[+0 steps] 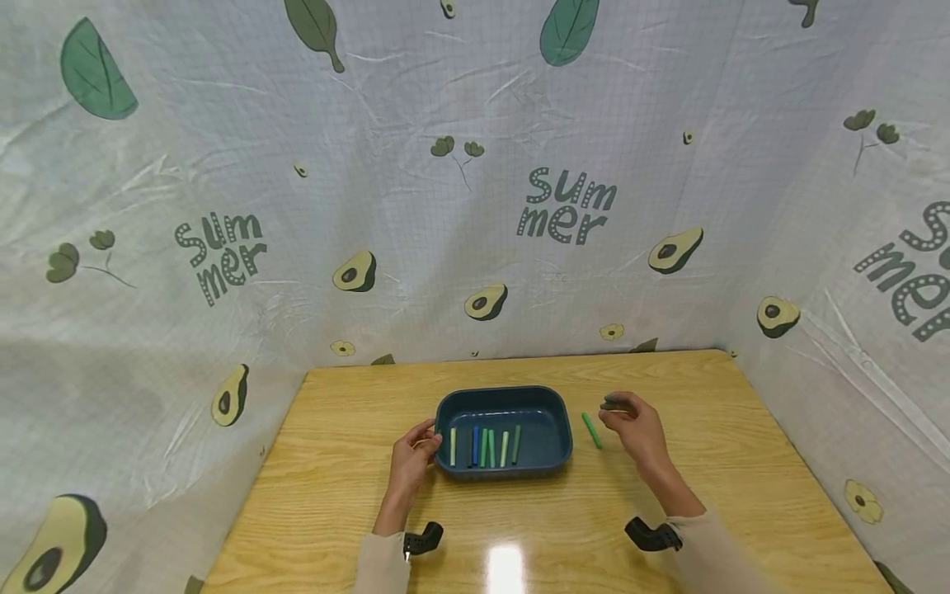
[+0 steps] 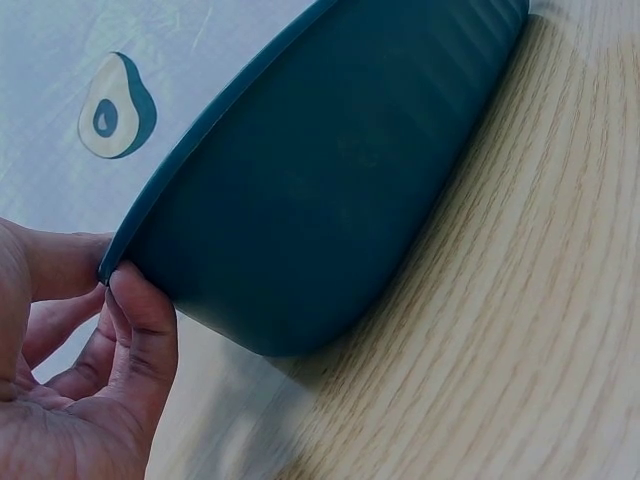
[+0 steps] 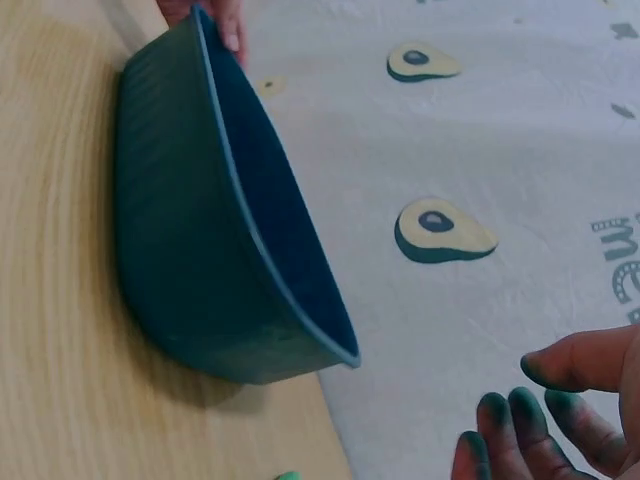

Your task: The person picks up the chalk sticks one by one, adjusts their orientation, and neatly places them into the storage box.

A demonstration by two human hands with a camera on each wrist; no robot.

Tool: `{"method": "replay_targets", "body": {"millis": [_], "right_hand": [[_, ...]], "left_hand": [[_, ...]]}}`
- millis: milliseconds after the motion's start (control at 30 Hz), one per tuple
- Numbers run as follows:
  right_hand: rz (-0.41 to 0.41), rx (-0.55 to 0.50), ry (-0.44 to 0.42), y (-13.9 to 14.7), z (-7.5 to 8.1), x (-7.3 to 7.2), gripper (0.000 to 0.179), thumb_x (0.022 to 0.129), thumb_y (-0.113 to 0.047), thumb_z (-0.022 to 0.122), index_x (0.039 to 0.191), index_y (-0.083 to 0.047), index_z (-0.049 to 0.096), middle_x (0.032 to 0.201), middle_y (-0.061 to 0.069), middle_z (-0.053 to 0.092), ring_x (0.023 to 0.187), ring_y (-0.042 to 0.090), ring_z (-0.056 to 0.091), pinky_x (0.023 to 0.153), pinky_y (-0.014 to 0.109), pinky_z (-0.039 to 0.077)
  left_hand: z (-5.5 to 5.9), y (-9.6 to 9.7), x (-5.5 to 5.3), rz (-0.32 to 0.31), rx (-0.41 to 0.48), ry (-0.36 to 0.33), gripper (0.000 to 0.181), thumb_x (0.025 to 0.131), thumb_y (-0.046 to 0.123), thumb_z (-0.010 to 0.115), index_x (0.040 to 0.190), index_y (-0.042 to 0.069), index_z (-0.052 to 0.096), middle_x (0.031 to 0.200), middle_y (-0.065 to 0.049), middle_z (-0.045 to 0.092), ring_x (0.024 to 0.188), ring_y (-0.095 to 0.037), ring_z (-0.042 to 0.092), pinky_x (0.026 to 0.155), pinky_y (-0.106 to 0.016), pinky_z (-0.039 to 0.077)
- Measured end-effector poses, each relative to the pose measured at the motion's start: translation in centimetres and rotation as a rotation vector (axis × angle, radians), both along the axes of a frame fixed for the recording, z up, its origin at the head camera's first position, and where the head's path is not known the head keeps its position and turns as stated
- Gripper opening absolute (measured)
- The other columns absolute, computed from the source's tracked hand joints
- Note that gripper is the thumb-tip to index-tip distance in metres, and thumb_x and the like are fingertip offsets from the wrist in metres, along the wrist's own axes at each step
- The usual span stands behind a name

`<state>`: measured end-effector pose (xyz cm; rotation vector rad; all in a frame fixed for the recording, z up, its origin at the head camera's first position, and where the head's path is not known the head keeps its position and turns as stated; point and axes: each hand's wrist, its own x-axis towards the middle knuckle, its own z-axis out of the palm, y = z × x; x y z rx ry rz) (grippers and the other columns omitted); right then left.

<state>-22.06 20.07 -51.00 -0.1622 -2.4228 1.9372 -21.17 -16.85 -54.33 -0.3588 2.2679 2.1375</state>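
Observation:
A dark blue plastic bin (image 1: 545, 450) with rounded corners sits on the wooden table. My left hand (image 1: 410, 458) pinches its left rim between thumb and fingers, as the left wrist view shows closely. Inside, several chalk-like sticks stand side by side toward the left: pale yellow-green, dark, blue (image 1: 476, 445), bright green and dark green (image 1: 516, 444). One bright green stick (image 1: 591, 431) lies on the table just right of the bin. Over the table beyond that stick, my right hand (image 1: 634, 425) hovers with thumb and fingers apart, nothing between them. Its fingertips (image 3: 527, 405) are stained dark green.
The wooden table (image 1: 356, 392) extends on every side of the bin. Behind it and along both sides hangs a pale sheet (image 1: 416, 214) printed with avocados, leaves and lettering. Black wrist cameras (image 1: 423, 539) are strapped on both wrists.

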Motion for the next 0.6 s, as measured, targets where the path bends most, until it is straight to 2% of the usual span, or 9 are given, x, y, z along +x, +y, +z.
{"method": "replay_targets", "body": {"millis": [167,400,600], "right_hand": [[-0.092,0.04,0.019,0.0,-0.8,0.5,0.036,0.095,-0.014,0.064,0.129,-0.003,0.055,0.123,0.019,0.061,0.086,-0.012,0.058,0.081,0.018,0.05],[-0.228,0.045,0.034,-0.2,-2.1,1.1,0.036,0.095,-0.02,0.066,0.126,-0.005,0.058,0.119,0.015,0.062,0.084,-0.012,0.056,0.076,0.014,0.049],[-0.34,0.054,0.068,-0.8,-3.4,1.0,0.035,0.094,-0.017,0.066,0.125,-0.002,0.059,0.116,0.016,0.065,0.082,-0.009,0.055,0.071,0.013,0.048]], "left_hand": [[-2.2,-0.3,-1.0,0.026,-0.014,-0.005,0.039,0.095,0.008,0.063,0.133,0.002,0.058,0.102,-0.006,0.057,0.084,-0.011,0.057,0.068,-0.025,0.049],[-2.1,-0.2,-0.9,0.029,-0.011,0.002,0.04,0.095,0.009,0.063,0.134,0.0,0.057,0.102,-0.007,0.057,0.084,-0.01,0.057,0.067,-0.024,0.05],[-2.2,-0.2,-0.9,0.027,-0.016,0.0,0.039,0.095,0.008,0.063,0.133,0.001,0.059,0.101,-0.006,0.057,0.084,-0.01,0.058,0.067,-0.023,0.05]]}}
